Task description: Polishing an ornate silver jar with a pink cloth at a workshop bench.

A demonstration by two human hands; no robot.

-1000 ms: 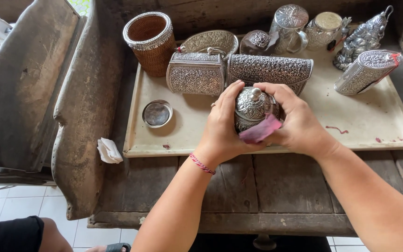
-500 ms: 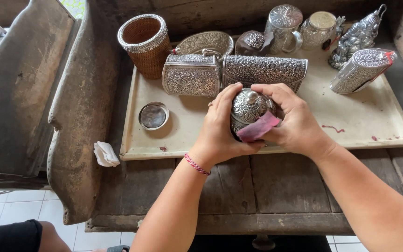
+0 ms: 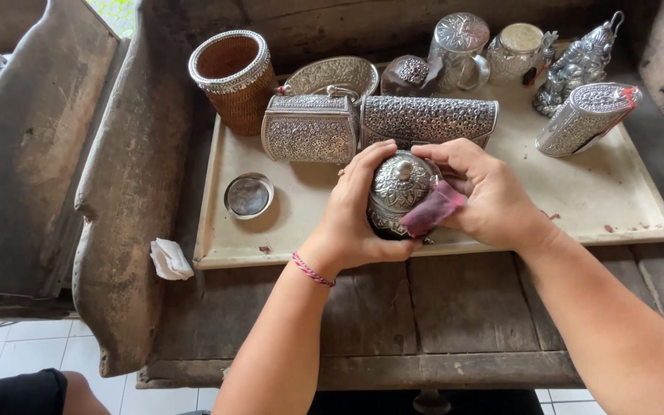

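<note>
1. Head view, the held thing: I look down at my two hands meeting over the near edge of a pale tray (image 3: 286,246) that rests on a worn wooden bench (image 3: 455,307). Between them is a round, embossed silver pot (image 3: 400,188) with a domed lid and a small knob on top.

2. Head view, left grip: my left hand (image 3: 355,211) wraps the pot from its left side, fingers curled over the far shoulder and thumb underneath. This grip is closed on the pot and carries it. A thin red cord circles that wrist.

3. Head view, right grip: my right hand (image 3: 493,200) comes in from the pot's right side. Its fingers pinch a small pink cloth (image 3: 432,211) and press it against the pot's lower right flank.

4. Head view, the key relation: the pot sits upright, knob tipped slightly toward me, lying directly between both grips. The left hand cups it; the right touches it only through the cloth.

5. Head view, surroundings: behind my hands, two embossed silver clutch boxes (image 3: 378,123) stand side by side on the tray. A woven cup with a silver rim (image 3: 234,77) stands at the far left, and a small round lid (image 3: 249,195) lies flat on the tray, well to the left of my hands.
</note>
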